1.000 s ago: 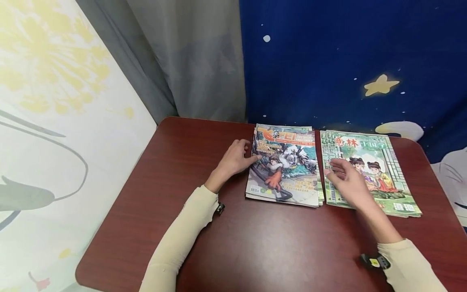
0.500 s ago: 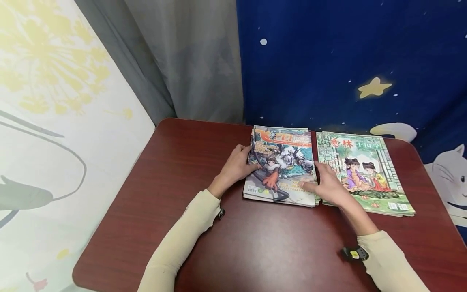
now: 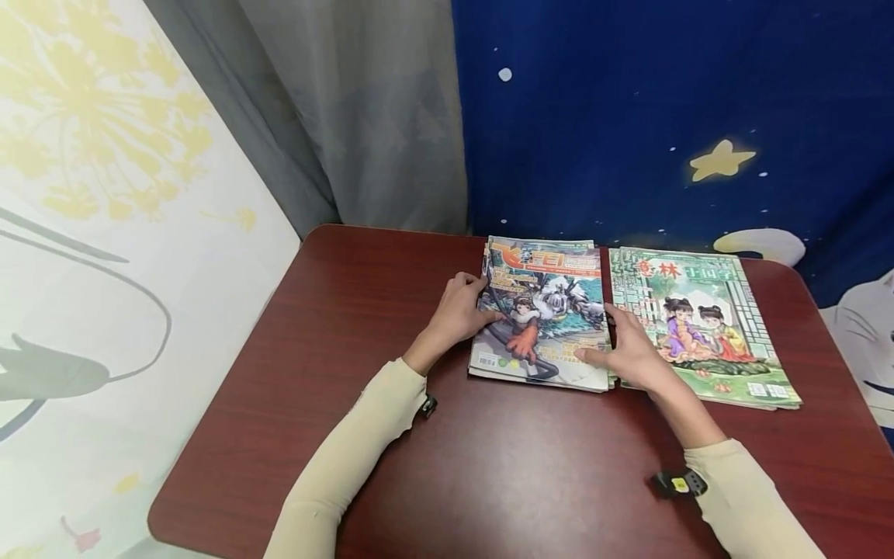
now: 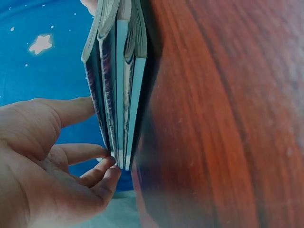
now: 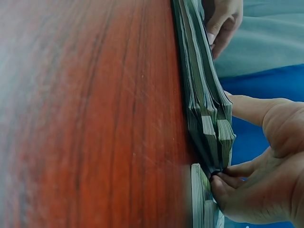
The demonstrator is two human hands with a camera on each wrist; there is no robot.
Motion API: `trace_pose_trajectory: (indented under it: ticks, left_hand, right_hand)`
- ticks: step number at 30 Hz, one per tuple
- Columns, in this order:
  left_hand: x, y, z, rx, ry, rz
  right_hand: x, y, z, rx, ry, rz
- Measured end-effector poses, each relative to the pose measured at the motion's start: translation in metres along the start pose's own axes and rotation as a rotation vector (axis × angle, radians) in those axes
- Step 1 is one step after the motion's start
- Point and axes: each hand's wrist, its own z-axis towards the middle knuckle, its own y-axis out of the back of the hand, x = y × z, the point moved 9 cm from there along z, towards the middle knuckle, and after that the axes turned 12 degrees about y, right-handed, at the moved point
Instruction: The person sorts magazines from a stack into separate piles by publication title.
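Observation:
A stack of magazines [image 3: 552, 299] lies flat on the table, its top cover showing a figure in red and orange lettering. My left hand [image 3: 450, 314] holds its left side, thumb on the cover and fingers against the edge. At the opposite side my right hand [image 3: 635, 357] holds the stack, thumb over the lower right of the cover. The left wrist view shows the stacked spines [image 4: 118, 95] with fingertips at them. In the right wrist view, the page edges [image 5: 199, 80] are uneven, with several magazines sticking out toward the right hand [image 5: 280, 161].
Close on the right lies a second magazine stack [image 3: 719, 334] with green covers showing two children. The dark red wooden table [image 3: 531, 458] extends to the left and front. Grey [image 3: 391, 116] and blue star-patterned curtains [image 3: 594, 116] hang behind its far edge.
My right hand has moved left from over the green stack to the right side of the other stack and takes hold there. My left hand stays at the left side.

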Motion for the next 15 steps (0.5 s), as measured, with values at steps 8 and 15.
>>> trace_pose_trajectory:
  ticks: [8,15]
  left_hand:
    - [-0.005,0.000,-0.002,-0.025,-0.014,-0.001]
    - [-0.014,-0.001,0.000,0.068,0.005,-0.169]
  right_hand:
    - [-0.001,0.001,-0.005,-0.024,0.016,0.106]
    - [-0.003,0.006,-0.005,-0.143,0.006,0.335]
